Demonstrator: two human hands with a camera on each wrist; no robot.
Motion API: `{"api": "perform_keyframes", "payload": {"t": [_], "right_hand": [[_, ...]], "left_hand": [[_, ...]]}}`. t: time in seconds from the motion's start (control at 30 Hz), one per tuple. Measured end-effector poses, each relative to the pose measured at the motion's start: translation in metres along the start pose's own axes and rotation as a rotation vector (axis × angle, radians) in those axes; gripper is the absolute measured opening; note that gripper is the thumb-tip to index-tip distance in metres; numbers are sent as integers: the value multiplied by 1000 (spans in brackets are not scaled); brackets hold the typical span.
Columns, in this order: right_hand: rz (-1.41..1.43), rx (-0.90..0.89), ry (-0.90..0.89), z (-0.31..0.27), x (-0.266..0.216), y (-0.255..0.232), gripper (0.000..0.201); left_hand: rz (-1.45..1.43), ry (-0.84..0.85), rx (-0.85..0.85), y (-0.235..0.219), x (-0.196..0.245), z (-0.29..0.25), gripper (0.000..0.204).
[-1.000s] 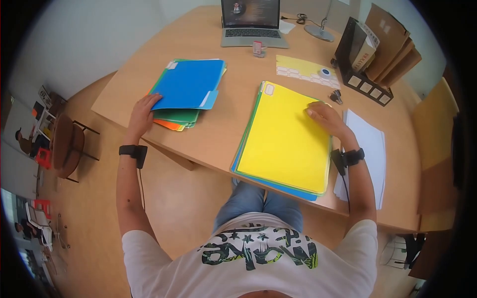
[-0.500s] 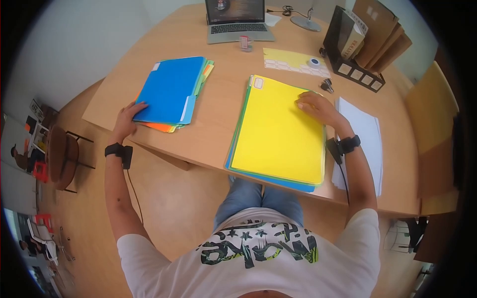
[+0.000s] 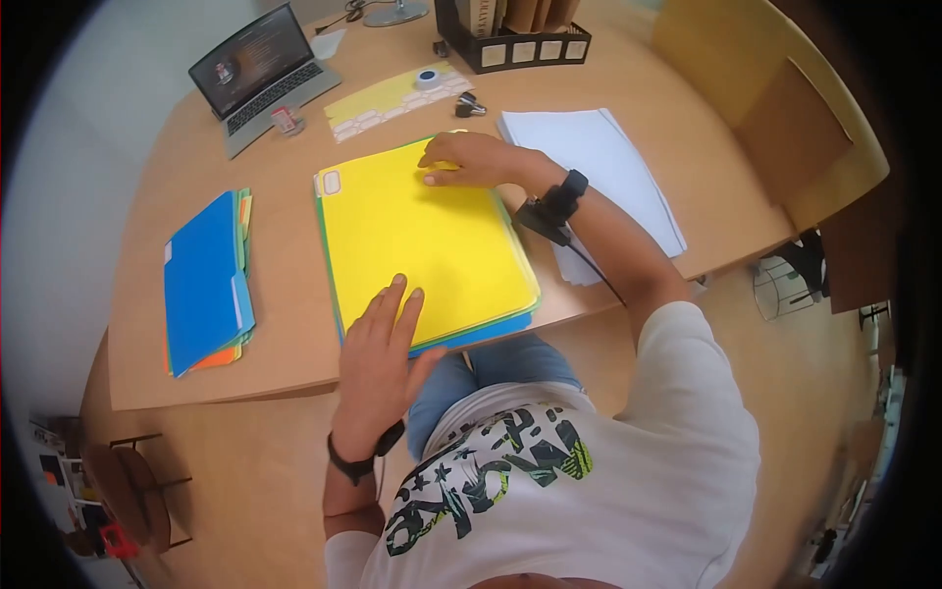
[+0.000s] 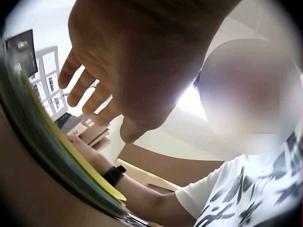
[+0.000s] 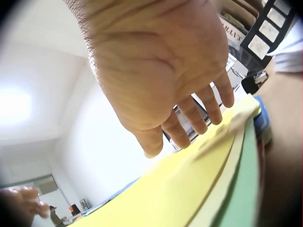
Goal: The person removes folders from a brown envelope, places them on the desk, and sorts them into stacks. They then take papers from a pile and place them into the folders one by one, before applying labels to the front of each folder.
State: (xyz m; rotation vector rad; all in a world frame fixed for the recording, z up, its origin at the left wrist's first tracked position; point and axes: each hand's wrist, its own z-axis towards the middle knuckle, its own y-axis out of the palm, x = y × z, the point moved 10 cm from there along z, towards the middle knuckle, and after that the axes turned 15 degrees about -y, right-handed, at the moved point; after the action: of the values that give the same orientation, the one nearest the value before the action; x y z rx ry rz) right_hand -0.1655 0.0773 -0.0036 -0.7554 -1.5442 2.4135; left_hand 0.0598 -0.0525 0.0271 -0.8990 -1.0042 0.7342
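A stack of folders with a yellow folder on top lies at the table's front edge; green and blue edges show beneath it. My left hand is over the stack's near left corner, fingers extended, holding nothing. In the left wrist view its palm and loosely spread fingers show beside the stack. Over the stack's far right part, my right hand has its fingers slightly bent; the right wrist view shows the fingertips close over the yellow folder. To the left lies a smaller pile topped by a blue folder, away from both hands.
White paper sheets lie right of the yellow folder. Behind it are a label sheet with a tape roll, binder clips and a small clear box. A laptop and a black file holder stand farther back.
My left hand has let go of the blue folder pile and moved right to the yellow-topped stack. The right hand stays at that stack's far right side. The head view has turned right.
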Motion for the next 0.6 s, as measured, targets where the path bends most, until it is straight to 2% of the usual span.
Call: {"api": "perform_keyframes", "payload": {"t": [0.07,0.17,0.23,0.3,0.37,0.53,0.6], "right_hand": [[-56,115,-4,-15,-1,-29,40],[-25,-14,240,-60,19,-65,38],[-37,-71,325,-97,26,-79,37],[-194,-180,296,-134,26,-81,39],[-171,-289,422,-168,10,-79,36],[77,-116,522,-227,-47,-73,57],[43,-30,506,-243,-65,-66,67]], "left_hand": [[-16,-68,12,18,-7,10,60],[6,-101,7,28,-10,15,60],[9,-96,0,27,-12,16,58],[-23,-89,-4,23,-12,17,55],[-70,-79,0,23,-18,18,48],[-172,-59,36,23,-23,20,31],[-185,-63,92,24,-26,18,24]]}}
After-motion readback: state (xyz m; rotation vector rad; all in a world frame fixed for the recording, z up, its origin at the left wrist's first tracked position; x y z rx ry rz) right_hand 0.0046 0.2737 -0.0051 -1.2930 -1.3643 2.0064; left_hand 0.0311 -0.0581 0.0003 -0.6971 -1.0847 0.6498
